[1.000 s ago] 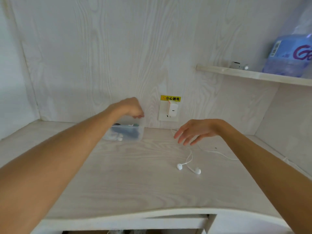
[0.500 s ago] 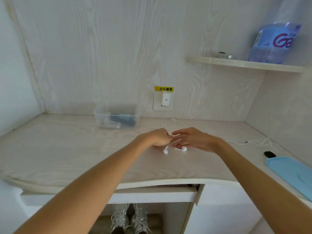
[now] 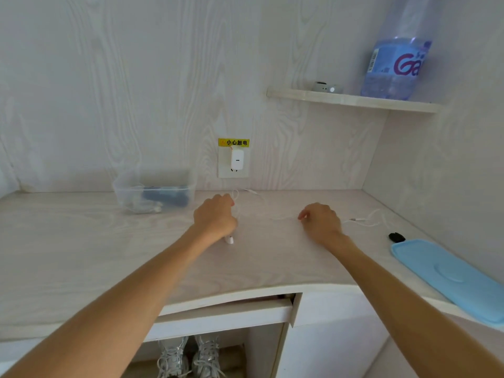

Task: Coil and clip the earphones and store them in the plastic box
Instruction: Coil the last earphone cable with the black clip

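Note:
White wired earphones (image 3: 275, 218) lie across the pale desk (image 3: 81, 255). My left hand (image 3: 215, 216) grips the earbud end, one earbud (image 3: 229, 239) poking out below the fist. My right hand (image 3: 320, 221) pinches the cable further along, and the cord stretches between the two hands. The jack end (image 3: 360, 220) trails in loops to the right. The clear plastic box (image 3: 155, 190) stands at the back left against the wall, holding dark blue items and another white earphone set. A small black clip (image 3: 396, 236) lies at the right.
A light blue lid (image 3: 450, 274) lies on the desk's right edge. A white charger (image 3: 237, 159) sits in the wall socket under a yellow label. The shelf (image 3: 354, 100) carries a large water bottle (image 3: 395, 66) and a small device. Shoes (image 3: 191, 356) stand under the desk.
My hands met at the earbuds and have since drawn apart, stretching the cable; the left holds the earbuds, the right slid rightward along the cord.

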A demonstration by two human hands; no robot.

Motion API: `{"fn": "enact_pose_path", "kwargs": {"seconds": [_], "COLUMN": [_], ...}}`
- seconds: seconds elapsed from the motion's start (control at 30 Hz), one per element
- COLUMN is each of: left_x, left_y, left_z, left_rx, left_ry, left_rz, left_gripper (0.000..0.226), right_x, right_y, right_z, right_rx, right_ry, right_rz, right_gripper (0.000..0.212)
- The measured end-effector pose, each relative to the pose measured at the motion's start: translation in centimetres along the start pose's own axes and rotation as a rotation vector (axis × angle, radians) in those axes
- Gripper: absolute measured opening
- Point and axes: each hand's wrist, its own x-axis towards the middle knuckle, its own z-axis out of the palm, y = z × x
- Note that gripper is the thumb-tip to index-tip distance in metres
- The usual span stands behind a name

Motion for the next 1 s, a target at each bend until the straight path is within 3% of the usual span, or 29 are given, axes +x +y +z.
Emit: {"fn": "enact_pose_path", "kwargs": {"seconds": [0.07, 0.2, 0.27, 0.3, 0.4, 0.43, 0.5, 0.57, 0.7, 0.77, 0.87, 0.93, 1.0], "left_x": [0.9, 1.9, 1.9, 1.8, 1.2, 1.1, 1.1, 1.3, 1.2, 1.1, 1.1, 0.6, 0.0], "left_y": [0.5, 2.3, 2.9, 3.0, 2.9, 2.7, 2.4, 2.1, 1.4, 1.4, 2.9, 4.8, 6.4], "left_z": [0.0, 0.8, 1.8, 2.3, 2.8, 2.6, 2.0, 1.2, 0.0, -0.2, -0.7, -1.5, -2.2], "left_rx": [-0.103, -0.082, 0.008, 0.06, 0.121, 0.123, 0.177, 0.279, 0.319, 0.194, -0.206, -0.585, -0.893], "left_ry": [-0.017, -0.235, -0.327, -0.346, -0.189, -0.112, -0.047, -0.043, -0.033, -0.028, -0.017, -0.184, -0.419], "left_rz": [0.069, 0.2, 0.245, 0.261, 0.289, 0.288, 0.245, 0.189, 0.097, 0.08, 0.099, 0.046, -0.029], "left_gripper": [0.051, 0.06, 0.056, 0.053, 0.035, 0.031, 0.032, 0.036, 0.035, 0.037, 0.023, 0.02, 0.036], "right_x": [-0.3, -1.0, -0.6, -0.3, 0.9, 1.1, 0.9, 0.1, -0.8, -0.5, 0.4, 0.1, -0.8], "right_y": [-1.9, -4.2, -2.9, -1.7, 3.7, 5.8, 9.3, 11.2, 10.9, 9.9, 6.2, 2.6, -0.9], "right_z": [0.5, -0.9, -2.6, -3.6, -6.3, -6.8, -7.1, -6.6, -6.7, -6.9, -6.9, -7.4, -7.6], "right_rx": [0.171, 0.415, 0.463, 0.481, 0.177, 0.005, -0.284, -0.43, -0.443, -0.365, 0.079, 0.382, 0.57], "right_ry": [-0.051, -0.308, -0.301, -0.216, 0.143, 0.106, -0.181, -0.343, -0.13, -0.046, 0.074, 0.061, -0.045], "right_rz": [-0.151, -0.344, -0.331, -0.286, 0.036, 0.172, 0.371, 0.404, 0.282, 0.22, -0.004, -0.194, -0.346], "right_gripper": [0.023, 0.026, 0.031, 0.032, 0.03, 0.033, 0.043, 0.044, 0.036, 0.038, 0.041, 0.047, 0.053]}}
